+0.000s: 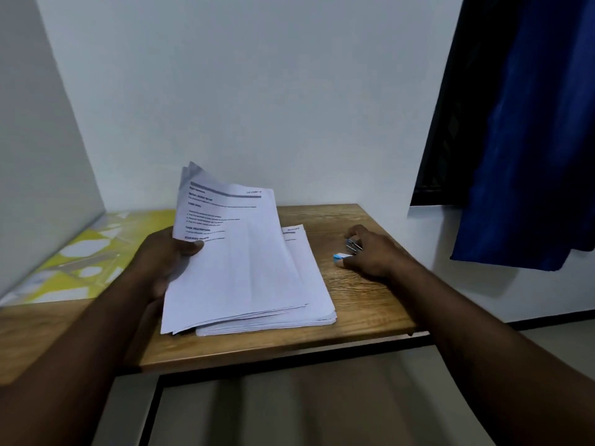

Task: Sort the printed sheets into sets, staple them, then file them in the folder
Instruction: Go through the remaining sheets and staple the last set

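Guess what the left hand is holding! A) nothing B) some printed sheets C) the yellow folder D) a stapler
B: the left hand grips a bunch of printed sheets by their edge, tilted up above the stack.

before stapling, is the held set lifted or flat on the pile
Lifted: the left hand grips the set by its left edge, tilted up, far corners raised above the pile.
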Available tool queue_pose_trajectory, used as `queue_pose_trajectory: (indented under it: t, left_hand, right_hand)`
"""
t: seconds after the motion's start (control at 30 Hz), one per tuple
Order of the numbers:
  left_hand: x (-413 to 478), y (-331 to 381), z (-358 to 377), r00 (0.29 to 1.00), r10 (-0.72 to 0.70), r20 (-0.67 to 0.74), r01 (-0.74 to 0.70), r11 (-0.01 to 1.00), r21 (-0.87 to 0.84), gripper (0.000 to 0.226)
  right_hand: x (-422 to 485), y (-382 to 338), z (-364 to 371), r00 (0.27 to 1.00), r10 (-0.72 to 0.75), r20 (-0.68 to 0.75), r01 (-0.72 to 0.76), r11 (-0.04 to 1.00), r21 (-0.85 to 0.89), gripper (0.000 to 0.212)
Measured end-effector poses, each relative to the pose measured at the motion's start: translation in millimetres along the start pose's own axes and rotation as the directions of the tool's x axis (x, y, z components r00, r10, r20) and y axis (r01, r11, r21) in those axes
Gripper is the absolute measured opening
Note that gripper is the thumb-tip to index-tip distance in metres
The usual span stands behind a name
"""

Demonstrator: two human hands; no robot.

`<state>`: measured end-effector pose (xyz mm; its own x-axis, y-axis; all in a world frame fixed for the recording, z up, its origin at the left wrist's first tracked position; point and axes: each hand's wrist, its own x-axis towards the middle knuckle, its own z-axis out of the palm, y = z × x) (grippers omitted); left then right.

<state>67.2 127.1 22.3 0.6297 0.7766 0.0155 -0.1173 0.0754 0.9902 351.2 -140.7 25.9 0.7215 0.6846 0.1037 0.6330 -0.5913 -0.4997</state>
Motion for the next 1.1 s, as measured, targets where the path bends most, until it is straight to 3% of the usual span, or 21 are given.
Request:
queue_pose_trajectory:
  t: [0.13, 0.23, 0.3, 0.37, 0.43, 0.5, 0.53, 0.63, 0.73, 0.83, 0.93, 1.03, 1.1]
  left_hand:
    - [-8.1, -1.9, -6.0, 0.998, 0.062, 0.03, -0.06, 0.996, -0.061, 0.045]
    - [-10.1, -5.4, -4.1, 0.995, 0.094, 0.038, -0.089, 0.991, -0.103, 0.044]
    - [-7.4, -8.7, -3.3, 0.993, 0.109, 0.044, -0.103, 0.988, -0.113, 0.044]
    - [-5.0, -9.3, -2.3, 0.991, 0.114, 0.066, -0.106, 0.987, -0.122, 0.044]
    - [-2.6, -8.9, -1.1, 0.988, 0.131, 0.082, -0.12, 0.984, -0.129, 0.043]
    - [-0.7, -6.7, 2.7, 0.986, 0.148, 0.082, -0.135, 0.98, -0.148, 0.041]
    - [1.3, -5.3, 4.7, 0.984, 0.158, 0.081, -0.143, 0.976, -0.162, 0.041]
    - [9.5, 1.5, 6.7, 0.983, 0.165, 0.083, -0.144, 0.967, -0.21, 0.039]
    - [18.2, 6.9, 10.7, 0.985, 0.136, 0.109, -0.11, 0.969, -0.22, 0.036]
    - [33.8, 14.1, 12.2, 0.987, 0.143, 0.072, -0.127, 0.972, -0.2, 0.04]
    - [51.6, 31.4, -0.3, 0.979, 0.192, 0.072, -0.171, 0.959, -0.228, 0.046]
    - [65.8, 46.7, -17.7, 0.964, 0.25, 0.095, -0.223, 0.948, -0.229, 0.038]
    - [72.1, 42.7, -17.6, 0.958, 0.28, 0.06, -0.266, 0.948, -0.173, 0.033]
  right_hand:
    - [6.8, -16.4, 8.5, 0.999, 0.042, 0.004, -0.04, 0.965, -0.261, 0.04]
    - [3.3, -31.4, 9.6, 0.995, 0.098, 0.005, -0.09, 0.936, -0.341, 0.049]
    - [1.5, -41.0, 12.4, 0.996, 0.054, -0.076, -0.08, 0.912, -0.401, 0.057]
    - [1.2, -54.0, 17.5, 0.984, -0.041, -0.174, -0.009, 0.961, -0.278, 0.048]
    - [2.9, -73.4, 19.3, 0.983, -0.018, -0.183, 0.049, 0.985, 0.165, 0.031]
    - [3.5, -95.2, 20.0, 1.0, 0.009, -0.003, -0.005, 0.789, 0.615, 0.038]
    - [4.4, -103.2, 21.6, 0.997, -0.05, 0.066, -0.01, 0.715, 0.699, 0.044]
    - [16.8, -115.7, 42.1, 0.972, -0.226, 0.06, 0.101, 0.641, 0.761, 0.025]
    - [31.8, -128.6, 59.7, 0.972, -0.235, -0.009, 0.134, 0.523, 0.842, 0.045]
    - [48.7, -145.7, 68.8, 0.971, -0.214, -0.109, 0.201, 0.478, 0.855, 0.043]
    - [63.5, -160.8, 64.2, 0.947, -0.194, -0.254, 0.319, 0.513, 0.797, 0.039]
    - [76.1, -171.5, 52.1, 0.888, -0.213, -0.407, 0.441, 0.639, 0.63, 0.037]
    - [82.3, -174.7, 51.5, 0.883, -0.21, -0.421, 0.454, 0.615, 0.645, 0.038]
